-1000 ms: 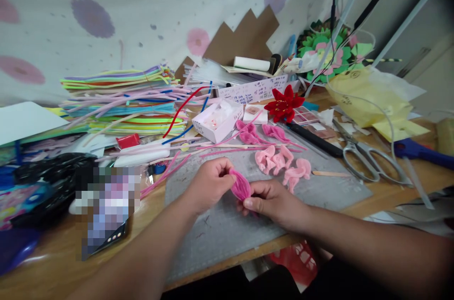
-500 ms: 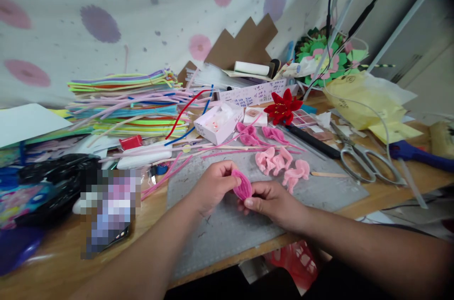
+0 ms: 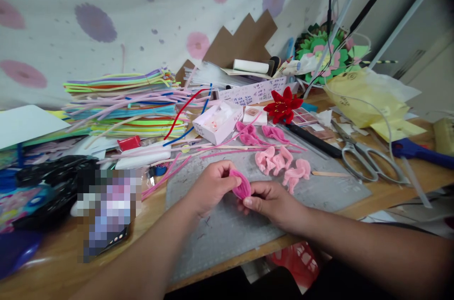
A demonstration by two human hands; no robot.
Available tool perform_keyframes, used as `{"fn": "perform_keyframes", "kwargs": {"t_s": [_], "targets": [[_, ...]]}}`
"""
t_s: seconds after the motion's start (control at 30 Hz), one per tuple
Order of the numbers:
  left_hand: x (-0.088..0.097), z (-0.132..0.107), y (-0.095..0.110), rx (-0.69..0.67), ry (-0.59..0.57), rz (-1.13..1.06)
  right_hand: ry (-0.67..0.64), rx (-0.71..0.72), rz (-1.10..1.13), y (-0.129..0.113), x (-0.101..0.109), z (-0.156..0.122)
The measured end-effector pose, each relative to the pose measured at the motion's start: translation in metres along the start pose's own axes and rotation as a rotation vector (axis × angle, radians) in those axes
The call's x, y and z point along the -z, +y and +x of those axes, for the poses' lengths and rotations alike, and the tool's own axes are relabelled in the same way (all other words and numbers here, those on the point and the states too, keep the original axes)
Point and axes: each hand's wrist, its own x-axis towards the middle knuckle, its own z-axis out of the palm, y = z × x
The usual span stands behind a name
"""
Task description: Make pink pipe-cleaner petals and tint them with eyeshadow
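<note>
A spotted cloth hangs behind a crowded wooden table. A grey mat lies at the table's near edge, in front of the person. At the back left is a stack of coloured sheets and fuzzy stems, and at the far right a crumpled yellow bag. Steel scissors rest on the wood just off the mat's right corner. A small white box sits at the mat's far edge, with a red flower near it to the right.

Over the middle of the mat, the left hand and the right hand meet. Both are closed on a deep pink petal: the left fingers curl around its upper left edge, and the right thumb and fingers pinch its lower end. The petal is held between the two hands, just above the mat. Paler pink petals lie on the mat just beyond the right hand.
</note>
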Motion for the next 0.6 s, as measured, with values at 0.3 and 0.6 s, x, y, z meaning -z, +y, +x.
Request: {"fn": "perform_keyframes", "kwargs": {"t_s": [0.3, 0.6], "targets": [[-0.0012, -0.0015, 0.0047, -0.006, 0.028, -0.046, 0.033, -0.004, -0.027, -0.0012, -0.0011, 0.0002], [-0.0095, -0.001, -0.0023, -0.051, -0.045, -0.137, 0.128, 0.091, -0.077, 0.0011, 0.0006, 0.005]]}}
